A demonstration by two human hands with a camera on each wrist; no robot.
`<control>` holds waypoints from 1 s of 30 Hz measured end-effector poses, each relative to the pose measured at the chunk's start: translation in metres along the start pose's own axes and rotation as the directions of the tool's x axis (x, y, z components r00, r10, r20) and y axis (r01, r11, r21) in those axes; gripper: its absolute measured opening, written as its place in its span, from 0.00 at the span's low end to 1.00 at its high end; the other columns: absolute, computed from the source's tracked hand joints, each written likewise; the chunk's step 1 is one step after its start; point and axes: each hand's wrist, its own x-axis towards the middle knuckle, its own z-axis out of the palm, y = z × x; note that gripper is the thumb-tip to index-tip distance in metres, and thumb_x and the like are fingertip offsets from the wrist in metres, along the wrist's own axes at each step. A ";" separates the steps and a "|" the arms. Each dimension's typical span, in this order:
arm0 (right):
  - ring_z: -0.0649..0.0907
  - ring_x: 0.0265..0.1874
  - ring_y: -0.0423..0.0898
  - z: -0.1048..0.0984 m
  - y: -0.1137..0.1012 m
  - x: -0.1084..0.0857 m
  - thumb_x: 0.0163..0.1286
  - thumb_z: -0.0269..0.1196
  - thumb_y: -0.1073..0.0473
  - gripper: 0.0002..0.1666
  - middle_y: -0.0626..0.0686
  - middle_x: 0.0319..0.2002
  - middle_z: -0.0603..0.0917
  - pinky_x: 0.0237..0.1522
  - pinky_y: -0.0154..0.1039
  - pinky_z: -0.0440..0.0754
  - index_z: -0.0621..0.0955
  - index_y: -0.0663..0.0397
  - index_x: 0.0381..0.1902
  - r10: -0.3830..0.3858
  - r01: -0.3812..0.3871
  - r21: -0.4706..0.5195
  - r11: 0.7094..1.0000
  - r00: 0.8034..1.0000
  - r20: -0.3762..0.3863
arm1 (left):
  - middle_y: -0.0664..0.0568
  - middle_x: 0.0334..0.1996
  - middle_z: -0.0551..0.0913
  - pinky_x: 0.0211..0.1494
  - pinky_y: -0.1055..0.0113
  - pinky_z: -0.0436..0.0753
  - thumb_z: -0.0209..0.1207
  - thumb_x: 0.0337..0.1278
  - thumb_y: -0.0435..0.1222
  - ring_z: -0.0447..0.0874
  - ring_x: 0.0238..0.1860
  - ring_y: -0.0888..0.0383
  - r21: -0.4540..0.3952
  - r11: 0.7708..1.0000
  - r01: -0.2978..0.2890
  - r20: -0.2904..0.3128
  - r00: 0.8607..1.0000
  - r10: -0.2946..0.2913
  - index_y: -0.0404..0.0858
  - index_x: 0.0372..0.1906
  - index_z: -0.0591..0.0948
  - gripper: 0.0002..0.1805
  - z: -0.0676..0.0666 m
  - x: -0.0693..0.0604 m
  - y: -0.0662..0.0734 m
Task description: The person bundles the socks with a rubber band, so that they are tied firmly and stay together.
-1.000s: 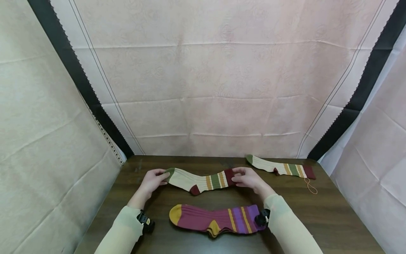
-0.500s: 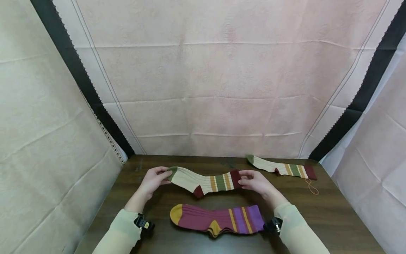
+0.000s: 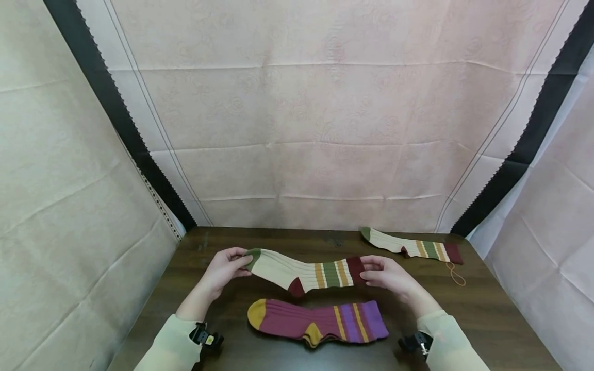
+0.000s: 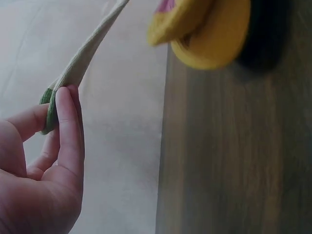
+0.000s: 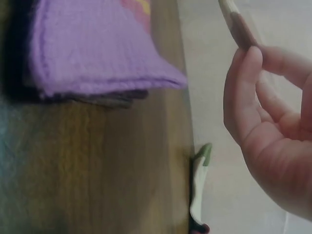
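Observation:
Stretched between both hands is a cream sock with a green toe, a dark red heel and cuff, and green and mustard stripes. My left hand pinches its green toe between thumb and fingers. At the other end, my right hand pinches the dark red cuff. Nearer to me, purple socks with yellow toe and heel and a violet striped cuff lie stacked on the table. A matching cream sock lies at the back right, a loop of string by its cuff.
The dark wooden table carries the socks. A pale cloth wall rises behind its far edge, with more cloth on both sides. Cameras are strapped to both wrists.
The held cream sock has come a little toward me and to the right, my right hand shifting right with its cuff. The purple socks and the far sock stay where they were.

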 end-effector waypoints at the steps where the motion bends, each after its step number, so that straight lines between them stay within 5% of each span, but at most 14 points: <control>1: 0.85 0.50 0.47 -0.002 0.000 -0.003 0.75 0.69 0.65 0.36 0.67 0.60 0.81 0.51 0.44 0.89 0.69 0.77 0.73 0.000 0.000 -0.003 1.000 1.000 0.007 | 0.41 0.43 0.87 0.47 0.58 0.91 0.65 0.74 0.32 0.89 0.39 0.53 -0.003 1.000 0.001 0.006 1.000 -0.001 0.23 0.56 0.81 0.16 0.001 -0.002 0.000; 16: 0.85 0.53 0.48 -0.014 0.003 -0.043 0.73 0.69 0.65 0.42 0.67 0.63 0.79 0.51 0.44 0.88 0.64 0.81 0.75 0.038 -0.037 -0.011 0.999 0.992 0.119 | 0.44 0.41 0.86 0.44 0.59 0.91 0.66 0.72 0.32 0.89 0.38 0.52 0.011 1.000 -0.011 0.156 0.988 0.009 0.23 0.56 0.79 0.17 0.012 -0.027 -0.005; 30: 0.86 0.45 0.45 -0.039 0.008 -0.054 0.74 0.66 0.66 0.42 0.56 0.54 0.84 0.45 0.41 0.88 0.60 0.83 0.74 0.050 -0.047 -0.016 0.999 0.962 0.268 | 0.42 0.38 0.84 0.39 0.58 0.92 0.68 0.69 0.31 0.90 0.33 0.50 0.102 0.993 0.064 0.329 0.940 -0.095 0.26 0.55 0.80 0.16 0.023 -0.035 -0.007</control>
